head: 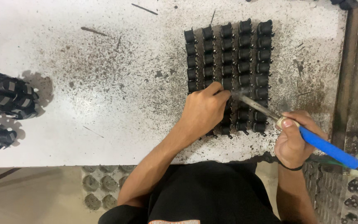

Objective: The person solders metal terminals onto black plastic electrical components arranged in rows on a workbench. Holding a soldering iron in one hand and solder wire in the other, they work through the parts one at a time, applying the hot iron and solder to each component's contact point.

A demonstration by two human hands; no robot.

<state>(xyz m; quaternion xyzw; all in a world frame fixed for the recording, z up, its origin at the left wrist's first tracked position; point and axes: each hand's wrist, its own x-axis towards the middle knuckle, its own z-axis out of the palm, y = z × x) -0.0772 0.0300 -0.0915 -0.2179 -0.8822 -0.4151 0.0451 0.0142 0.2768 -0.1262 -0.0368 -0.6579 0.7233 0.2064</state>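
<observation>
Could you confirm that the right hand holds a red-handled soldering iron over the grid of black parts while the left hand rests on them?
Not quite: in the head view the soldering iron in the right hand has a blue handle, not red. The left hand does rest on the black parts.

The worktop point(104, 103) is white, peppered with dark brown specks that thicken around the hands. Under the left hand point(204, 110) lie rows of black parts point(245, 54). The right hand point(293, 139) grips a soldering iron point(311, 139) with a bright blue handle and dull grey shaft, above a black wristband point(291, 167).
</observation>
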